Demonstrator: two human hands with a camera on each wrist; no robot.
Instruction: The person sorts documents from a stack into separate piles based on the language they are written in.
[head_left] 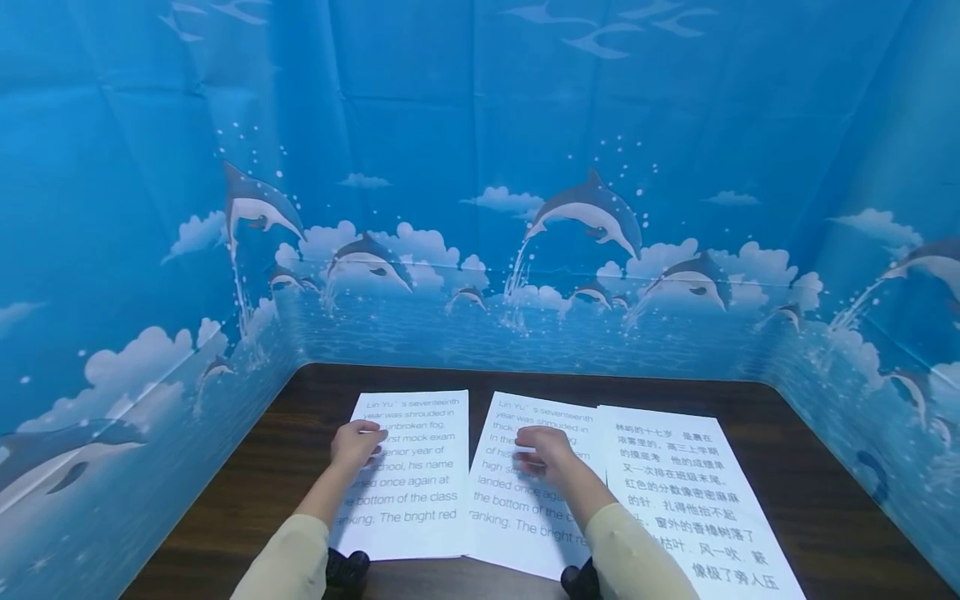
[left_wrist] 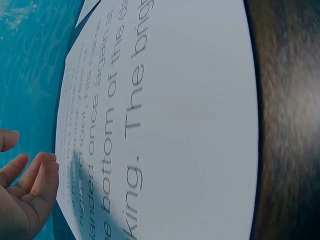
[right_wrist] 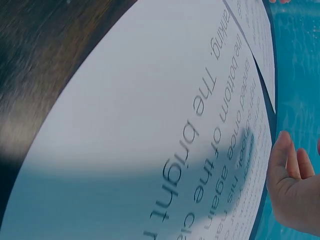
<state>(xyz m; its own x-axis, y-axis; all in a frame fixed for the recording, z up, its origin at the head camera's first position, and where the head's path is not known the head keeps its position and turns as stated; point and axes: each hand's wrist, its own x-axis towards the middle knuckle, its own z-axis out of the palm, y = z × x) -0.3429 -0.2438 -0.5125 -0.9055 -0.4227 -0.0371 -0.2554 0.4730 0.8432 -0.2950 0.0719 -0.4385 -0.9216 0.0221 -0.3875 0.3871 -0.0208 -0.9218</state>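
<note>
Three printed paper sheets lie side by side on a dark wooden table. Over the upper left part of the left English sheet [head_left: 420, 500] is my left hand [head_left: 357, 448], its fingers loosely bent with nothing between them. My right hand [head_left: 546, 454] hovers above the middle English sheet [head_left: 517, 500], fingers relaxed and holding nothing, its shadow falling on the print. In the left wrist view the left hand [left_wrist: 30, 195] shows thumb and fingers apart. The right wrist view has the right hand [right_wrist: 295, 185] beside the sheet's far edge, fingers loosely curved.
A sheet with Chinese text [head_left: 682, 483] lies at the right, partly under the right forearm and meeting the middle sheet. The dark table [head_left: 247, 467] is enclosed at the back and sides by a blue dolphin-print curtain [head_left: 450, 167].
</note>
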